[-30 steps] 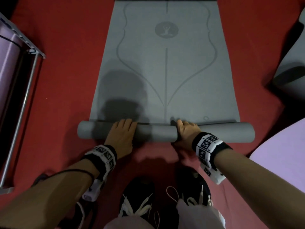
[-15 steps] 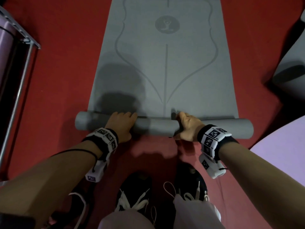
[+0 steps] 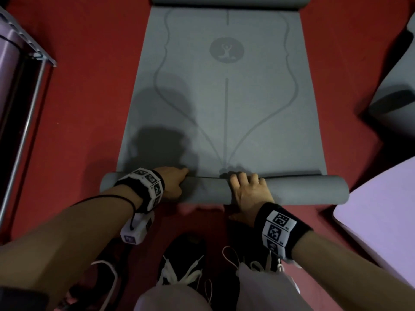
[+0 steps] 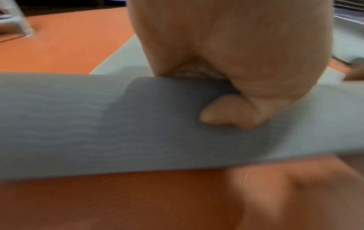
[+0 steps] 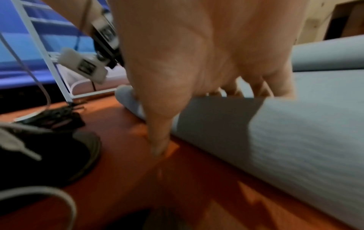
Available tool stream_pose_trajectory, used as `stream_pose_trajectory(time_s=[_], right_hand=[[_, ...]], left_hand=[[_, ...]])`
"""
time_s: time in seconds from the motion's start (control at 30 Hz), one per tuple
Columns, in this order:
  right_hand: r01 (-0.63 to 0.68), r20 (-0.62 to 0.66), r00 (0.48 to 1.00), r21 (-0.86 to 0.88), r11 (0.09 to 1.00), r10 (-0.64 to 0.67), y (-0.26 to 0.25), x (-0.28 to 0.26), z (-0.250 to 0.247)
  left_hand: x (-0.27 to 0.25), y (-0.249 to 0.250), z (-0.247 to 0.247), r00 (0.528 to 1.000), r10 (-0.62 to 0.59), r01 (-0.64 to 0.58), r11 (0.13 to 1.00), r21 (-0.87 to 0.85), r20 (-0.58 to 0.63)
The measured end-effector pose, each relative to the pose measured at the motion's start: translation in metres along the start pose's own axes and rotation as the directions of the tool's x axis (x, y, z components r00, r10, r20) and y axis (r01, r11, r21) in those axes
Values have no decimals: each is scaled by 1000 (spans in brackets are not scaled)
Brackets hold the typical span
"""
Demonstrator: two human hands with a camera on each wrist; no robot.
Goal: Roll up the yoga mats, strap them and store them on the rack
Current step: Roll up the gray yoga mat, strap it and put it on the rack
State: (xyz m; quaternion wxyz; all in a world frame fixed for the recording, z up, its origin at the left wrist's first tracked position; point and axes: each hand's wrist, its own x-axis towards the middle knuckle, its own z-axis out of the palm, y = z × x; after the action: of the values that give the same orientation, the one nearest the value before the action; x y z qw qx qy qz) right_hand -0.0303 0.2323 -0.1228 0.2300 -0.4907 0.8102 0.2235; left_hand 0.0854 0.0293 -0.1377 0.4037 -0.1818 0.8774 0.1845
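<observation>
A: Any markings? The grey rubbery yoga mat (image 3: 224, 104) carries a round emblem (image 3: 226, 50) with a seated figure, arms raised, plus a centre line and curved guide lines. No readable writing. The wrist bands (image 3: 278, 227) bear black-and-white square code patterns, no letters legible.

B: Orientation: the flat sheet runs lengthwise away from the person across the red floor (image 3: 89, 97). The rolled part (image 3: 303, 189) lies crosswise at the near end, long axis left to right, just ahead of the black lace-up shoes (image 3: 182, 263).

A: Hands. The left hand (image 3: 173, 185) is draped over the roll left of centre, fingers bent over the top toward the flat sheet; the left wrist view shows the thumb (image 4: 226, 115) pressed on the near face. So it clasps the roll.

B: The right hand (image 3: 247, 191) sits near the centre, fingers curled over the roll's top, thumb (image 5: 157, 137) reaching down the near side to the floor (blurred in the right wrist view). Also clasping.

A: Surroundings: a metal rack frame (image 3: 27, 90) at far left with a lilac rolled mat (image 3: 9, 55) in it. A flat lilac mat (image 3: 381, 212) at the right edge, near the roll's right end. Another grey mat (image 3: 393, 95) curled up further right.

B: At the sheet's far end, a second grey roll (image 3: 229, 1) lies crosswise.
</observation>
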Motion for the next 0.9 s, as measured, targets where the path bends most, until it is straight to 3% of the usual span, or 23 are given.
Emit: stream_pose_trajectory(time_s=[0.07, 0.13, 0.2, 0.3, 0.4, 0.53, 0.63, 0.77, 0.9], right_hand=[[-38, -13, 999, 36, 999, 39, -2, 3, 0], [-10, -1, 1000, 69, 998, 10, -1, 7, -3], [55, -37, 998, 103, 993, -52, 7, 10, -3], [130, -103, 988, 124, 984, -117, 22, 15, -8], [144, -81, 988, 144, 979, -133, 29, 20, -15], [118, -83, 992, 257, 959, -100, 38, 30, -14], [119, -83, 992, 274, 954, -100, 36, 31, -6], [47, -215, 976, 84, 995, -28, 34, 22, -1], [21, -152, 988, 93, 995, -6, 36, 30, -7]], left_hand=[[-6, 2, 5, 1000, 8, -8, 1000, 30, 17], [-16, 1, 9, 994, 48, -41, 997, 71, -99], [-25, -2, 18, 937, 132, -81, 983, 166, -324], [-34, -8, 41, 848, 193, -65, 962, 265, -493], [-35, -8, 53, 881, 147, -1, 951, 309, -449], [-27, -1, 29, 920, 8, 113, 952, 285, -392], [-22, 5, 29, 909, -121, 210, 960, 187, -398], [-15, 3, 27, 891, -99, 202, 960, 192, -443], [-8, -5, 2, 938, -77, 147, 971, 189, -337]])
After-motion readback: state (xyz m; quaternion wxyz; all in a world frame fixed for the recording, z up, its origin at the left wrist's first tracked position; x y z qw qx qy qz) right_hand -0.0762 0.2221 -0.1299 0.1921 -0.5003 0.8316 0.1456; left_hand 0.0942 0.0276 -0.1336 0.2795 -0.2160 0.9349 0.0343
